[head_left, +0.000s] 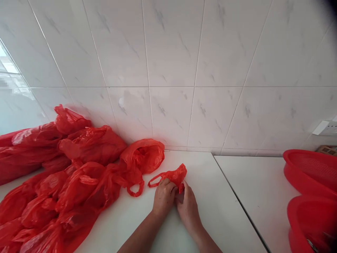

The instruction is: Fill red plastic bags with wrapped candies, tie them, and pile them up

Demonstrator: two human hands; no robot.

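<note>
A small crumpled red plastic bag (172, 175) lies on the white tabletop (210, 211), with one loop handle stretched out to its left. My left hand (165, 197) is closed on the near side of this bag, fingers bent over it. From the other side my right hand (187, 203) pinches a bunched bit of the same bag between thumb and fingers. Both hands are close together, and some fingertips are hidden behind the knuckles and the plastic. Just left of them rests an open-mouthed red bag (147, 158) with a loop handle.
A large heap of red plastic bags (86, 189) covers the left of the table. At the right stand two red plastic baskets (297, 207). A dark seam (237, 198) runs between two white tops. A tiled wall (171, 116) closes off the back, with a power socket (326, 127) at right.
</note>
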